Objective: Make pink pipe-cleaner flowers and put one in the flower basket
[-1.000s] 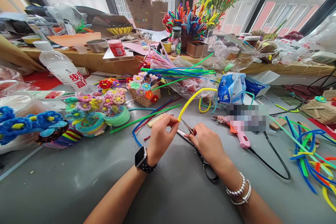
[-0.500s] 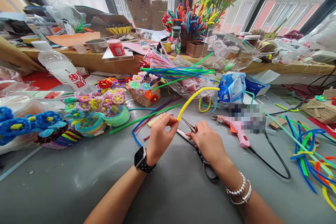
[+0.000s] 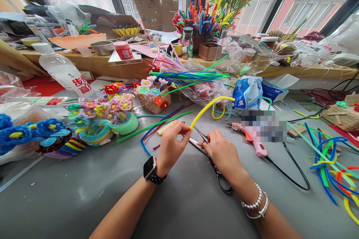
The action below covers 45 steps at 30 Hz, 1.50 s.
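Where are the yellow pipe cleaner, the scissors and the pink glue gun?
yellow pipe cleaner (image 3: 209, 107), head view, middle of its stem
scissors (image 3: 223, 183), head view, handle loop
pink glue gun (image 3: 257, 145), head view, its grip

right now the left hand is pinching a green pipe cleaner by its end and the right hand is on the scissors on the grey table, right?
Not quite: the pipe cleaner pinched by the left hand is yellow, not green, as the head view shows. The rest stands: it is held by its end, and the right hand is on the scissors on the grey table.
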Each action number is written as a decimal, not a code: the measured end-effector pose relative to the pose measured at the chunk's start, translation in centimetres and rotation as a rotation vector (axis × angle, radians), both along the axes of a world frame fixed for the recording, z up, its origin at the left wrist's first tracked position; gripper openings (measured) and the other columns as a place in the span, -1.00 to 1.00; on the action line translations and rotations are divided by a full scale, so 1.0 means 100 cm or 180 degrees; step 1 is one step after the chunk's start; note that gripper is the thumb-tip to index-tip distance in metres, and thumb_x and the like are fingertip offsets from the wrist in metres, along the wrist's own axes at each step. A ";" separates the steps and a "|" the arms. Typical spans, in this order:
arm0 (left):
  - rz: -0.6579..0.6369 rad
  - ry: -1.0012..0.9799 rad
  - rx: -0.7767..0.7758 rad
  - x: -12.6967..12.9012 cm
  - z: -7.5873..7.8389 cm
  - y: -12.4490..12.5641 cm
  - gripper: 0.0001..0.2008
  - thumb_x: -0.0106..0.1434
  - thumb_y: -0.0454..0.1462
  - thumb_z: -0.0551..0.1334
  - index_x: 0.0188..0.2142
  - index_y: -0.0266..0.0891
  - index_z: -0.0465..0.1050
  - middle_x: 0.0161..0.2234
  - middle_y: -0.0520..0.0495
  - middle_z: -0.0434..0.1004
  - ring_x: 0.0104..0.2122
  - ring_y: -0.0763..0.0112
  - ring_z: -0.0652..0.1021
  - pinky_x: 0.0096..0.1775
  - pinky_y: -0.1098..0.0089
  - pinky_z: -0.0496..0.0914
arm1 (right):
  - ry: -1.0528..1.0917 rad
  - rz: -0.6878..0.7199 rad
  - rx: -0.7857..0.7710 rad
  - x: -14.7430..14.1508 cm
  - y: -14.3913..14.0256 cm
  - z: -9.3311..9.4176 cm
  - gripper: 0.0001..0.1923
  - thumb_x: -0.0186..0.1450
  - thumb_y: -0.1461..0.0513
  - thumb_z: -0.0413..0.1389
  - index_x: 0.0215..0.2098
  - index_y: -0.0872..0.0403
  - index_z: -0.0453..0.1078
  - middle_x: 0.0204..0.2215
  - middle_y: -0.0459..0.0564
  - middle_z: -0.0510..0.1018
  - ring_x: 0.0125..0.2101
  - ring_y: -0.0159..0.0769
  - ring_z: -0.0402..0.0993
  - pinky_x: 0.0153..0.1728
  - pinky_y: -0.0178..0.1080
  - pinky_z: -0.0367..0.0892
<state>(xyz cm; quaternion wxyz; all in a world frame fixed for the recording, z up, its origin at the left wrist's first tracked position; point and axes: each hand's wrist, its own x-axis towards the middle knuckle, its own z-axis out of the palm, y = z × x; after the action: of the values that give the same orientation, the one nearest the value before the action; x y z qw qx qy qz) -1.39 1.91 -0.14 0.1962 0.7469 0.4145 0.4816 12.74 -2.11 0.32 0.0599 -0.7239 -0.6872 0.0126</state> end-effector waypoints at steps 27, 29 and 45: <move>0.0020 0.0062 -0.0329 -0.004 -0.005 0.009 -0.95 0.12 -0.36 0.11 -0.45 -0.23 0.31 -0.46 0.01 0.40 -0.43 0.48 0.44 -0.36 0.46 0.37 | 0.0545 0.0515 -0.0114 0.003 0.001 0.000 -0.69 0.19 0.14 0.00 -0.65 0.08 0.33 -0.63 -0.12 0.42 -0.58 -0.43 0.27 -0.58 -0.35 -0.06; 0.0020 0.0069 -0.0362 -0.004 -0.005 0.009 -0.96 0.12 -0.36 0.11 -0.44 -0.23 0.31 -0.46 0.01 0.40 -0.44 0.48 0.44 -0.36 0.46 0.38 | 0.0595 0.0522 -0.0120 0.003 0.001 0.000 -0.69 0.19 0.14 0.01 -0.66 0.08 0.32 -0.63 -0.12 0.42 -0.58 -0.43 0.26 -0.57 -0.35 -0.05; -0.0203 0.0542 -0.0028 -0.004 -0.003 0.007 -0.91 0.16 -0.39 0.07 -0.44 -0.21 0.28 -0.46 0.03 0.36 -0.42 0.46 0.38 -0.36 0.45 0.28 | 0.0799 0.0423 -0.0001 0.004 -0.002 0.000 -0.61 0.15 0.04 0.00 -0.72 0.09 0.26 -0.69 -0.12 0.38 -0.64 -0.44 0.20 -0.62 -0.37 -0.10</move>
<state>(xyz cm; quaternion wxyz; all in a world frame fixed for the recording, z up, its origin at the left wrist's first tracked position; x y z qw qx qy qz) -1.83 2.59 -0.45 0.1787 0.7970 0.4078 0.4080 13.09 -2.26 0.34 0.1444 -0.6695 -0.7208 0.1071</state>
